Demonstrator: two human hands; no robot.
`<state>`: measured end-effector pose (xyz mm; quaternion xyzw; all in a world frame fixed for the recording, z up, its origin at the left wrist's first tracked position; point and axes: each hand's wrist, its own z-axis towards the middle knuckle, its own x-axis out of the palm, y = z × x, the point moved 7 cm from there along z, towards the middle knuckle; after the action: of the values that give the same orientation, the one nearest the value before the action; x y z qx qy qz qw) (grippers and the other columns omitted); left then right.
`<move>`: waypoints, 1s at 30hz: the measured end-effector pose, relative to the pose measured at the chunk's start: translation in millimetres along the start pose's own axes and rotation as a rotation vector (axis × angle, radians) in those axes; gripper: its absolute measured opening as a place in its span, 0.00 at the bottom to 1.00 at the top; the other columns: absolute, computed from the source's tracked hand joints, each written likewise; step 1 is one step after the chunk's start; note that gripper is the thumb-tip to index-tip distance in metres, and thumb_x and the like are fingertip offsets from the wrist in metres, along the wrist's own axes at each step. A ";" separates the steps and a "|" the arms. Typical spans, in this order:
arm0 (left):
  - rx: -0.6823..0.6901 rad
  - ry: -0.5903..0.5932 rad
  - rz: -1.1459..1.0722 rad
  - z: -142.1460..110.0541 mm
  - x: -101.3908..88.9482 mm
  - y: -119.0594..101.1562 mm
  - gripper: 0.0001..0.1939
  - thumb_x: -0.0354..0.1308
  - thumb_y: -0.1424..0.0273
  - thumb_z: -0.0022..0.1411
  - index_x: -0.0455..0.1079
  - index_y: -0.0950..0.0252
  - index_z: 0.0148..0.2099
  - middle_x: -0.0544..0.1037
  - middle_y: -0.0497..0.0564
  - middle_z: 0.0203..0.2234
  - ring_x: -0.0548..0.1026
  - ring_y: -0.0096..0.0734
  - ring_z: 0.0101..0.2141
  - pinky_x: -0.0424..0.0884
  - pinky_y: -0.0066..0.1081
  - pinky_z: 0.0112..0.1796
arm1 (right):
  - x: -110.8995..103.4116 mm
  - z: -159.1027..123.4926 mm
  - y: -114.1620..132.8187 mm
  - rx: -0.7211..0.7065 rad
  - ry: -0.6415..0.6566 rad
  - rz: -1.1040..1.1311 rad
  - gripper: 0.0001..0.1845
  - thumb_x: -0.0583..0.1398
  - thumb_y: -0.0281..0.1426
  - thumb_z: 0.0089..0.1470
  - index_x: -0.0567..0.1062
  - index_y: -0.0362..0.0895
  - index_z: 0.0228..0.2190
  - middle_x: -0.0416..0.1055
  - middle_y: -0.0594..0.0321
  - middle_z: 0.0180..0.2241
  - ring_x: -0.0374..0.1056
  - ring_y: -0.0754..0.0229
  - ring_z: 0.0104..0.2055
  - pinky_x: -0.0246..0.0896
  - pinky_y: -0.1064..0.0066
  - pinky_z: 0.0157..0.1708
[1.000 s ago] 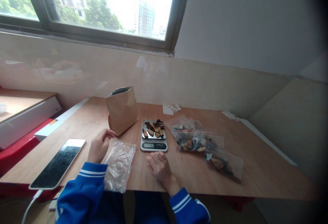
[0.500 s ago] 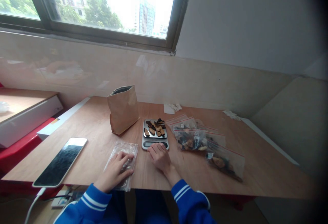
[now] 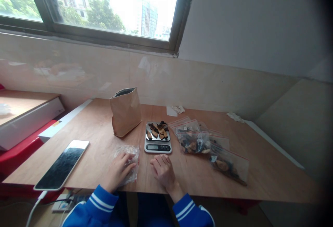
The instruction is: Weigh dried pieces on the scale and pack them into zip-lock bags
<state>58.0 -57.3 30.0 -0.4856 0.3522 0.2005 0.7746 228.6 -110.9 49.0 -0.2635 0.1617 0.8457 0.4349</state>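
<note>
My left hand (image 3: 121,169) lies on clear plastic zip bags (image 3: 134,175) near the table's front edge. Its thumb and fingers are apart, resting over the plastic. My right hand (image 3: 164,173) rests loosely curled on the wood just below a small kitchen scale (image 3: 157,148), with nothing seen in it. Dark-edged brown dried slices (image 3: 157,130) are spread on the scale's plate. The scale's display is uncovered, but its digits are too small to read. Behind and left of the scale, a brown kraft paper bag (image 3: 126,112) stands upright with its top open.
Several zip bags of dried pieces (image 3: 194,143) overlap right of the scale, one bag (image 3: 229,168) lying closer to me. A phone (image 3: 62,164) with a charging cable (image 3: 36,202) lies at left. Crumpled white paper (image 3: 178,109) sits by the wall under the window.
My right hand has drawn back from the scale's front panel toward me, uncovering the display. Under my left hand, the plastic bags have shifted and turned slightly.
</note>
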 end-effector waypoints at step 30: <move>-0.103 -0.828 -0.539 66.4 -11.9 -2.6 0.18 0.43 0.55 0.67 0.54 0.63 0.49 0.70 0.61 0.47 0.72 0.42 0.49 0.68 0.48 0.49 | 25.2 33.8 -116.2 0.502 0.071 0.099 0.26 0.57 0.38 0.56 0.61 0.41 0.54 0.61 0.44 0.55 0.58 0.48 0.59 0.58 0.51 0.55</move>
<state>75.0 1.3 59.0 -0.4764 -0.1334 0.1864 0.8488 301.5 -11.4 56.4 -0.1686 0.3941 0.7897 0.4389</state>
